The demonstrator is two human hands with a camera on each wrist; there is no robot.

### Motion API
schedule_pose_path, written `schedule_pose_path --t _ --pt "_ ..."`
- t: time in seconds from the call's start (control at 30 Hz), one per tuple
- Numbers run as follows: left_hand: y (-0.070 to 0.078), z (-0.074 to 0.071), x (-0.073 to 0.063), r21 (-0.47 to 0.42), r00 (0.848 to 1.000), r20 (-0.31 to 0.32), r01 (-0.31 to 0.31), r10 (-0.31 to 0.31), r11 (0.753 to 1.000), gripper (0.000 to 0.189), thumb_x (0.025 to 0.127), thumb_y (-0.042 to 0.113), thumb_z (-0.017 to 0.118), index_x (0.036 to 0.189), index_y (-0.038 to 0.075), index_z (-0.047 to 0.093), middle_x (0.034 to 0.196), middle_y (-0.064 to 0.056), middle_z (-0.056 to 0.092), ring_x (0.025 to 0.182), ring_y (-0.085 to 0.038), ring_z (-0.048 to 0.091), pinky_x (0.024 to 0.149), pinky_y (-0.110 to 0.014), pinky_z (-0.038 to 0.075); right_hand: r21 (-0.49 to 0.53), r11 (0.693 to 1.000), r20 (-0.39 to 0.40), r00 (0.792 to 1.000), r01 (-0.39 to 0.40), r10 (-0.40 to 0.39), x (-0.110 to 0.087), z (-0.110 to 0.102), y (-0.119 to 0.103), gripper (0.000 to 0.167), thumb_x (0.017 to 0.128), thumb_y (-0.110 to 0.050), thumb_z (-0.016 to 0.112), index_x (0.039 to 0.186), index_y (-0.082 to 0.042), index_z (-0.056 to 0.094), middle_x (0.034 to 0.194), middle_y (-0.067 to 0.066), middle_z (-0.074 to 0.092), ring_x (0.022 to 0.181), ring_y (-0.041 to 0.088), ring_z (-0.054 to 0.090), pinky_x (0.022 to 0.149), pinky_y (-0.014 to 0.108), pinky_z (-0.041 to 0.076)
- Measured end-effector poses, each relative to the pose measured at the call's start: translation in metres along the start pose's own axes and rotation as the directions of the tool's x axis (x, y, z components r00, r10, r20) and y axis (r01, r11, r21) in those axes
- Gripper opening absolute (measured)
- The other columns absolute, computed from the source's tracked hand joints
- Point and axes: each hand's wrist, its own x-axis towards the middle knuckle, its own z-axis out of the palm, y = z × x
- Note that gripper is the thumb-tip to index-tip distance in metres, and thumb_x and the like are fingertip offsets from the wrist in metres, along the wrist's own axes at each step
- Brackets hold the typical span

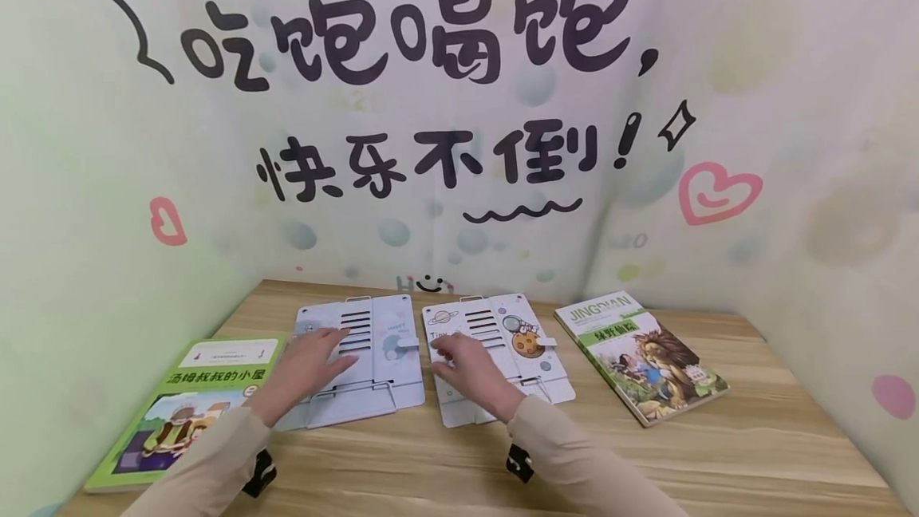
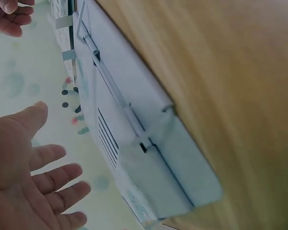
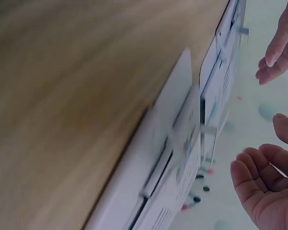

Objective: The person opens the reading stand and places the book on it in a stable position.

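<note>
Beige fabric sleeves [image 1: 201, 469] enter from the bottom edge of the head view, ending in two bare hands over the middle of the frame. At centre left, the left hand [image 1: 305, 365] hovers over a pale blue, slotted rectangular book stand [image 1: 380, 361], its fingers loosely spread and gripping nothing. At centre right, the right hand [image 1: 470, 369] is above a white, slotted book stand with space pictures [image 1: 513, 361]; its fingers bend softly around nothing. The hands are apart from each other, and the wrist views show a gap between each hand and the stands.

Both stands lie side by side on the light wood-grain table [image 1: 402, 469], apparently folded low. To the lower left is a green-bordered paperback book [image 1: 172, 413]; to the right, a white-and-green paperback with a lion on its cover [image 1: 639, 357].

As a judgement, the step in hand looks like reaching for the stands or just having let them go. Neither seems raised or loaded, so setting one up would call for taking its panel by an edge and tilting it back.
</note>
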Motion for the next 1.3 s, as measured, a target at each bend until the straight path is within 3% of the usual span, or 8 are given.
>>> schedule_pose_path --t 0.2,0.3,0.5,0.67,0.97,1.13,1.3 --pt "-0.018 0.001 -0.019 -0.153 0.998 0.063 0.038 -0.029 0.987 0.035 0.084 0.027 0.068 0.106 -0.001 0.064 0.096 -0.013 0.065 0.088 -0.026 0.060 0.080 -0.044 0.050 0.100 0.993 0.108 0.993 -0.068 0.057 0.001 0.022 -0.015 0.026 0.084 -0.009 0.068 0.108 0.002 0.065 0.085 0.003 0.063 0.072 0.006 0.050 0.064 0.016 0.045" --pt "-0.024 0.002 -0.027 -0.223 0.991 0.121 0.091 -0.065 0.971 0.032 0.081 0.025 0.072 0.099 0.000 0.064 0.085 -0.003 0.061 0.077 -0.016 0.055 0.068 -0.034 0.048 0.141 0.983 0.150 0.984 -0.114 0.093 0.002 0.031 -0.021 0.025 0.083 -0.008 0.069 0.106 0.002 0.065 0.086 0.004 0.064 0.072 0.005 0.051 0.065 0.015 0.045" --pt "-0.028 0.008 -0.037 -0.353 0.971 0.203 0.195 -0.129 0.915 0.037 0.074 0.015 0.077 0.100 -0.004 0.060 0.080 -0.003 0.057 0.073 -0.015 0.051 0.065 -0.028 0.043 0.211 0.960 0.178 0.973 -0.184 0.148 0.006 0.048 -0.030 0.019 0.077 -0.002 0.071 0.095 0.005 0.067 0.078 0.005 0.064 0.067 0.004 0.050 0.062 0.016 0.045" --pt "-0.028 0.015 -0.039 -0.415 0.962 0.215 0.248 -0.171 0.875 0.039 0.071 0.005 0.076 0.103 -0.005 0.057 0.080 -0.005 0.054 0.073 -0.017 0.049 0.063 -0.027 0.041 0.185 0.965 0.157 0.975 -0.185 0.157 0.011 0.054 -0.034 0.015 0.074 0.001 0.073 0.086 0.004 0.066 0.074 0.005 0.063 0.065 0.005 0.049 0.060 0.016 0.043" --pt "-0.035 0.022 -0.044 -0.505 0.966 0.197 0.244 -0.165 0.828 0.037 0.073 0.000 0.073 0.108 -0.003 0.059 0.080 -0.004 0.051 0.071 -0.015 0.047 0.055 -0.020 0.038 0.025 0.986 0.178 0.971 -0.164 0.157 0.012 0.061 -0.038 0.023 0.073 -0.002 0.073 0.083 -0.006 0.052 0.070 -0.002 0.048 0.063 0.009 0.041 0.058 0.019 0.038" --pt "-0.035 0.023 -0.044 -0.497 0.971 0.165 0.233 -0.172 0.836 0.035 0.072 -0.001 0.074 0.103 -0.001 0.060 0.076 -0.003 0.053 0.068 -0.015 0.048 0.054 -0.021 0.038 -0.008 0.988 0.211 0.965 -0.155 0.154 0.014 0.062 -0.037 0.024 0.076 -0.004 0.072 0.083 -0.008 0.050 0.069 -0.004 0.044 0.061 0.009 0.041 0.057 0.019 0.036" --pt "-0.032 0.020 -0.046 -0.441 0.988 0.091 0.152 -0.124 0.885 0.031 0.070 0.000 0.077 0.094 0.003 0.058 0.070 0.000 0.052 0.064 -0.013 0.046 0.053 -0.020 0.037 -0.055 0.994 0.194 0.976 -0.090 0.099 0.012 0.062 -0.038 0.026 0.076 -0.003 0.071 0.081 -0.010 0.046 0.067 -0.004 0.043 0.060 0.009 0.041 0.055 0.019 0.035"
